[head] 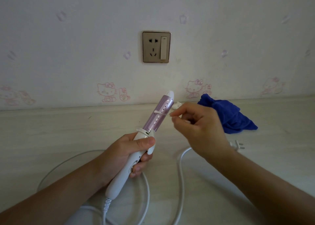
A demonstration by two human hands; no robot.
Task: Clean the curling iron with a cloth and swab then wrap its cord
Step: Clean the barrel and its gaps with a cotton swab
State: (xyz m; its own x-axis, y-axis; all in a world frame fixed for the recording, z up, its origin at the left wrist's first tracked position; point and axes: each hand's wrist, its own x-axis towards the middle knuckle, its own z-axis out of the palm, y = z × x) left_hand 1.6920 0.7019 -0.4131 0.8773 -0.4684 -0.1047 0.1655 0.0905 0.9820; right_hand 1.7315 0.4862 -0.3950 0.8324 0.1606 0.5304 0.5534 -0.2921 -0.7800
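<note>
Head view. Left hand (129,153) grips the white handle of the curling iron (157,117), fingers curled round it and thumb laid across the front beside the clamp lever. Right hand (197,129) pinches one end of a swab (159,112) between thumb and forefinger, the other fingers loosely curled. The swab lies crosswise on the pink barrel, its far tip touching the metal next to a row of small holes.

The iron is held above the table (51,131), tilted, with its white tip towards 1 o'clock and the handle end towards 7 o'clock.

Writing: a small mark at the top of the rocker switch on the wall socket (156,47) is too small to read. The wallpaper carries pink cartoon cats (106,91).

Surroundings: a crumpled blue cloth (237,117) lies on the table at 3 o'clock from the barrel, partly hidden by the right hand. A small white item (176,105) sits by the wall just beside the iron's tip; what it is cannot be told. The white cord (180,173) runs from the handle end at 6 o'clock, loops across the table and passes under the right forearm. Its plug (237,145) lies on the table beyond the right wrist, well apart from the socket at 12 o'clock.
</note>
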